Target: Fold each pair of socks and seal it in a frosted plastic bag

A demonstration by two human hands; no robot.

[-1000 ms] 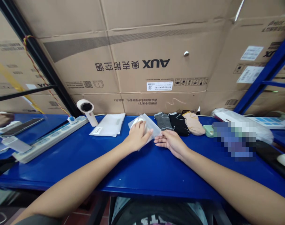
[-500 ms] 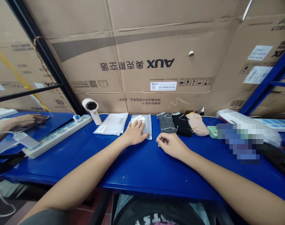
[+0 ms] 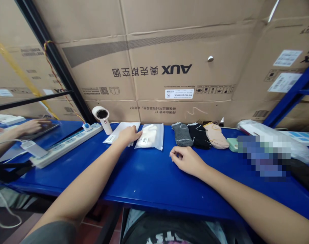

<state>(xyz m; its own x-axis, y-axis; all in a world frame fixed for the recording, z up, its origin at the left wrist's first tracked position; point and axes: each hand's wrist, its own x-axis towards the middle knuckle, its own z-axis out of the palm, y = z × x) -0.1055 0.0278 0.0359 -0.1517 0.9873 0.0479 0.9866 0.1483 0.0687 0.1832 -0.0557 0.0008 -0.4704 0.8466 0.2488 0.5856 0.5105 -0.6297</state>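
My left hand lies over flat frosted plastic bags, thumb apart and the other fingers partly hidden; it looks open. Just right of it, a frosted zip bag with a folded pale cream thing inside, probably socks, lies flat on the blue table. My right hand rests on the table with its fingers curled in and nothing visible in them. Beyond it sit three folded pairs of socks in a row: grey socks, black socks and peach socks.
A white handheld fan and a long power strip with a plugged-in charger stand at left. Another person's hand is at far left. A mint-green case and plastic-wrapped item lie right. Cardboard backs the table.
My left hand has moved left from the filled zip bag onto the flat bags, leaving the filled one uncovered. My right hand stays curled in nearly the same place.
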